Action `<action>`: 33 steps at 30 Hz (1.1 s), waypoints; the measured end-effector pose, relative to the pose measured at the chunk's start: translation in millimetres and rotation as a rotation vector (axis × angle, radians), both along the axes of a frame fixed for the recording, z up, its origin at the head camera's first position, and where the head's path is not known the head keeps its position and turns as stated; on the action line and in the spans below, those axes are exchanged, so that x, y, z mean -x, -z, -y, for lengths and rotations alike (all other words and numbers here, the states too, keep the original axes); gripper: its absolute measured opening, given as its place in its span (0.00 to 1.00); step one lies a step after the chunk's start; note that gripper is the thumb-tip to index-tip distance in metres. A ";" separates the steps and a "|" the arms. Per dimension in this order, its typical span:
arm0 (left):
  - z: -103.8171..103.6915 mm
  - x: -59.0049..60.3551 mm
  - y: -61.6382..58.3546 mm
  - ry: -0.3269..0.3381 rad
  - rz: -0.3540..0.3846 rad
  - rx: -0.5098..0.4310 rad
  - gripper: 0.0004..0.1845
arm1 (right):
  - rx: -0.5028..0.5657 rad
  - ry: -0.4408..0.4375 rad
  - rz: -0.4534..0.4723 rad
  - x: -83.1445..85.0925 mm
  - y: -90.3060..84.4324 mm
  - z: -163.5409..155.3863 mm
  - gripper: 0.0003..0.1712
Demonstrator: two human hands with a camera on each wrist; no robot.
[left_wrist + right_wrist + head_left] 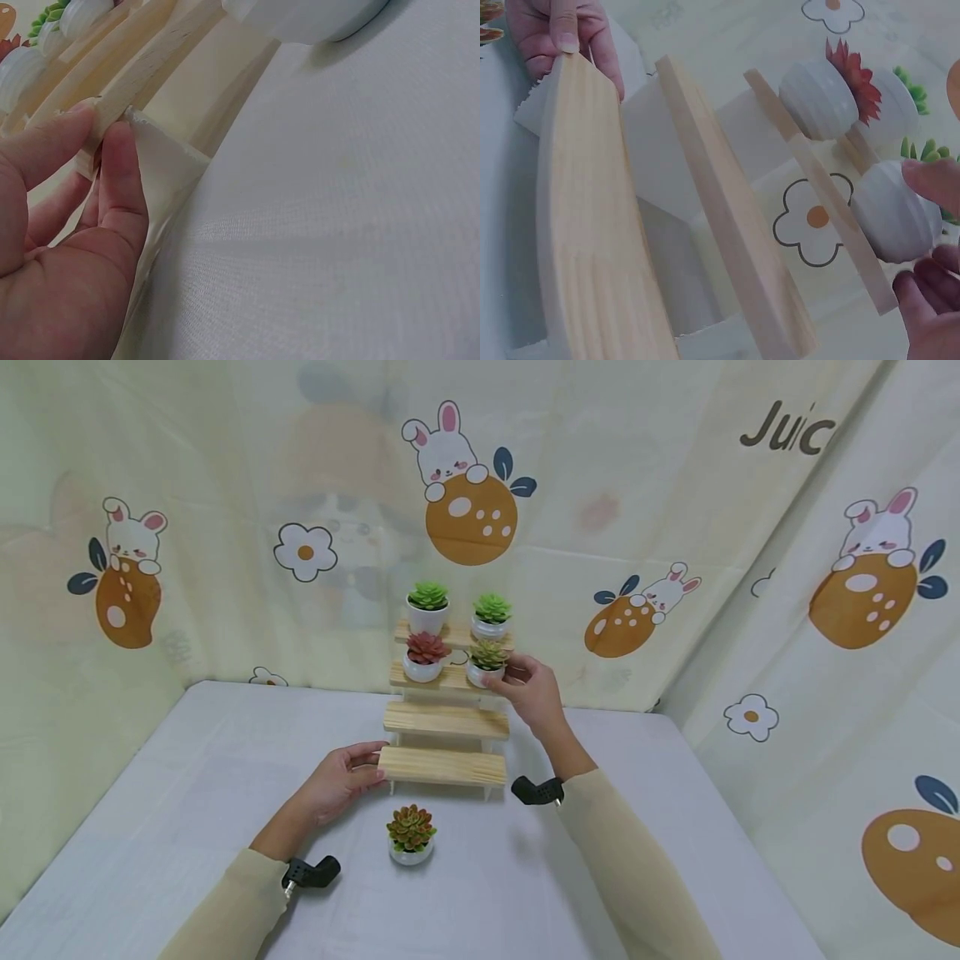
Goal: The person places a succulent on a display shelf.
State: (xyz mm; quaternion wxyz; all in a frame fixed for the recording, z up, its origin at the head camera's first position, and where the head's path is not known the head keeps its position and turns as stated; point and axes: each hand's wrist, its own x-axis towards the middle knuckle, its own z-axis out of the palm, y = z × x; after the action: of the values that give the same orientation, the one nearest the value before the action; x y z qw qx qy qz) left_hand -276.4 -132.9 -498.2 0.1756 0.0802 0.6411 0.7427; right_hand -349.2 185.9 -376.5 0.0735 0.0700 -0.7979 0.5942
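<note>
A wooden tiered stand [446,718] with white supports rises in several steps at the table's back. My left hand [341,783] pinches the left end of its lowest board [112,97] between thumb and fingers. At the second step from the top, my right hand [534,695] holds a white pot with a pale green succulent [487,660], thumb and fingertips on the pot's sides. In the right wrist view that white pot [894,208] is right over the board's end. Left of it on the same step sits a red succulent in a white pot [423,658].
Two bright green succulents in white pots, one taller [427,610] and one rounder [491,617], stand on the top step. A red-green succulent in a white pot [411,837] stands on the white-covered table [480,885] before the stand. A printed curtain [360,468] hangs behind.
</note>
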 end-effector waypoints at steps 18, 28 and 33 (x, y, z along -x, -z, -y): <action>-1.4 -0.6 -2.2 -0.015 0.020 0.016 0.33 | 0.139 0.021 0.013 -55.4 20.4 -4.5 0.33; -2.2 0.0 -2.4 -0.029 0.024 0.017 0.33 | 0.240 -0.096 -0.007 -99.2 55.5 11.5 0.30; -2.2 0.0 -2.7 -0.021 0.016 0.014 0.35 | 0.298 -0.158 0.006 -119.5 75.2 20.3 0.32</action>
State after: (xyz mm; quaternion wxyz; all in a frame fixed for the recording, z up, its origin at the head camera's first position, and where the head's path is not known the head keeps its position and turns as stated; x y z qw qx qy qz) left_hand -276.4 -130.7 -495.5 0.1734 0.0662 0.6457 0.7407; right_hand -229.7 165.6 -451.6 0.0340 0.1190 -0.6933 0.7099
